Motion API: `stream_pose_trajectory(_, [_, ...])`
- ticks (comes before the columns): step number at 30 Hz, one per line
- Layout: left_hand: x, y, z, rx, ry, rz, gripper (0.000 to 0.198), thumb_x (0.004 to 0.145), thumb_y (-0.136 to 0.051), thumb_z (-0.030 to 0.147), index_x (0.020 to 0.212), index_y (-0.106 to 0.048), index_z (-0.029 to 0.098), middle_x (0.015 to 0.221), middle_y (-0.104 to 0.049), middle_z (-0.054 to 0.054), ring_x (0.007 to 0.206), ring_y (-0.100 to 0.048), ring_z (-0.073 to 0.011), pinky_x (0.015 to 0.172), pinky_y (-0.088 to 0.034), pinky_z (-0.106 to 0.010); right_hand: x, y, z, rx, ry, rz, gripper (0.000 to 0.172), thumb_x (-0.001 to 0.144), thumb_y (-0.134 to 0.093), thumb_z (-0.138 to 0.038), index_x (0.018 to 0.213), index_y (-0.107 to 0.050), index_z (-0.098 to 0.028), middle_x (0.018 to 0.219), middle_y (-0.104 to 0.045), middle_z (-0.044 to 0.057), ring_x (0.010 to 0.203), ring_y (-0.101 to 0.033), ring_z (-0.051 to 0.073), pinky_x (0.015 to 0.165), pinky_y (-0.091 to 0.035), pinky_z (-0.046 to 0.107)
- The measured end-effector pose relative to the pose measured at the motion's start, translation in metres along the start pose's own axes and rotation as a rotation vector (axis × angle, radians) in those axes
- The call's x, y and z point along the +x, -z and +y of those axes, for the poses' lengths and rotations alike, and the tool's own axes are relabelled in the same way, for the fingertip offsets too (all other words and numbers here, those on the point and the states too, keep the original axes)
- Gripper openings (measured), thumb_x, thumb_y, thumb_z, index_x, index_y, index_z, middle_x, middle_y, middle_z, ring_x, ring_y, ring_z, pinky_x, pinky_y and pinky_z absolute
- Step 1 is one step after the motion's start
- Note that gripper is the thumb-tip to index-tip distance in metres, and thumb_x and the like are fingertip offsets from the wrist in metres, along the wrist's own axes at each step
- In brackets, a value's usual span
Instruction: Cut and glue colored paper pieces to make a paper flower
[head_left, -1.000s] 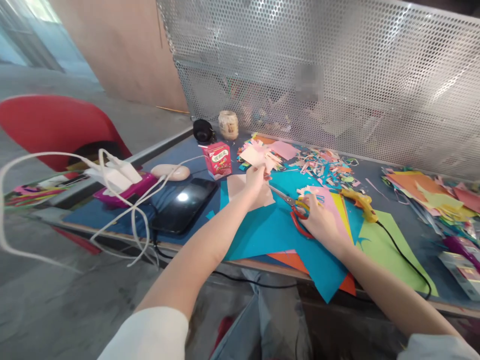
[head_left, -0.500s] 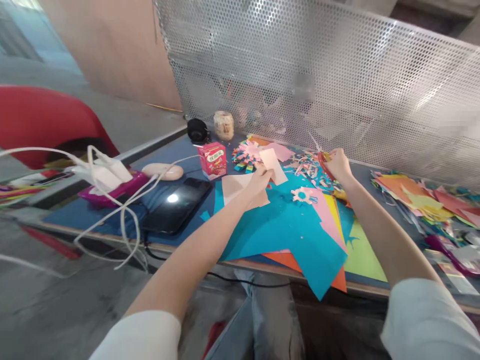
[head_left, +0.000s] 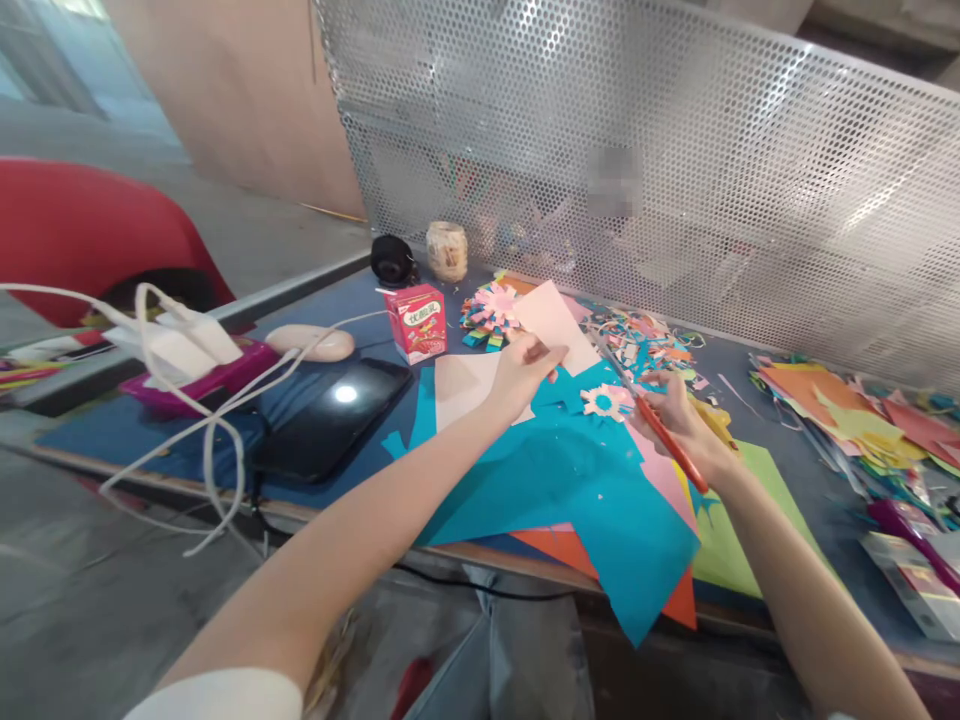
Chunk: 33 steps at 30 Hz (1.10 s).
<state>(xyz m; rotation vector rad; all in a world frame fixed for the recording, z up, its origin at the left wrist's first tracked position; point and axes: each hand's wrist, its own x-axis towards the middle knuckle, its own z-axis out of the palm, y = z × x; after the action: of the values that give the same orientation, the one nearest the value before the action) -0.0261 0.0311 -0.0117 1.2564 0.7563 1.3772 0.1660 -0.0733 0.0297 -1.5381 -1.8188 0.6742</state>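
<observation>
Pinched in the fingers of my left hand (head_left: 527, 372) is a pale pink sheet of paper (head_left: 556, 322), raised at a tilt above the table. My right hand (head_left: 691, 435) grips a pair of scissors (head_left: 670, 440) with red-orange handles. The blades point up and to the left, close to the raised sheet's right side; whether they touch it I cannot tell. Under my left wrist lies another pale pink sheet (head_left: 461, 385) on a large blue sheet (head_left: 525, 480). A pink fringed paper flower (head_left: 604, 402) with a blue ring lies between my hands.
Layered fringed flowers (head_left: 495, 303) and paper scraps (head_left: 645, 340) lie at the back, before a perforated metal screen (head_left: 525, 120). Leftward are a drink carton (head_left: 417, 325), a black phone (head_left: 330, 420), a mouse-shaped pink object (head_left: 319, 343) and white cables (head_left: 225, 420). Coloured paper (head_left: 832, 390) is piled right.
My right hand has come down and nearer with the scissors, whose blades have swung toward the pink sheet. My left hand's raised sheet now shows more of its face.
</observation>
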Motion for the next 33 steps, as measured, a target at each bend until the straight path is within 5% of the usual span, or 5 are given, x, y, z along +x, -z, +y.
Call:
stream_pose_trajectory(5, [-0.005, 0.000, 0.011, -0.101, -0.065, 0.018, 0.023, 0.069, -0.070, 0.027, 0.063, -0.052, 0.015, 0.058, -0.057, 0.003, 0.045, -0.049, -0.0051, 0.047, -0.037, -0.020, -0.009, -0.008, 0.007, 0.045, 0.009, 0.077, 0.053, 0.076, -0.063, -0.047, 0.108, -0.027, -0.025, 0.065, -0.045, -0.007, 0.054, -0.042, 0.011, 0.052, -0.036, 0.025])
stream_pose_trajectory(14, [-0.010, 0.000, 0.014, -0.045, -0.133, -0.022, 0.020, 0.067, -0.074, 0.029, 0.067, -0.059, 0.015, 0.057, -0.058, 0.002, 0.046, -0.048, -0.0057, 0.044, -0.036, -0.020, -0.023, -0.006, 0.012, 0.154, 0.011, -0.106, 0.050, 0.083, -0.054, -0.051, 0.117, -0.028, -0.026, 0.064, -0.043, -0.006, 0.055, -0.038, 0.011, 0.049, -0.032, 0.024])
stream_pose_trajectory(33, [-0.014, -0.003, 0.018, -0.043, -0.127, -0.030, 0.015, 0.068, -0.073, 0.022, 0.071, -0.061, 0.014, 0.063, -0.062, 0.000, 0.050, -0.053, -0.0076, 0.046, -0.039, -0.021, -0.025, -0.012, 0.008, 0.134, -0.055, -0.111, 0.049, 0.084, -0.056, -0.045, 0.120, -0.028, -0.028, 0.065, -0.042, -0.007, 0.050, -0.035, 0.009, 0.045, -0.029, 0.023])
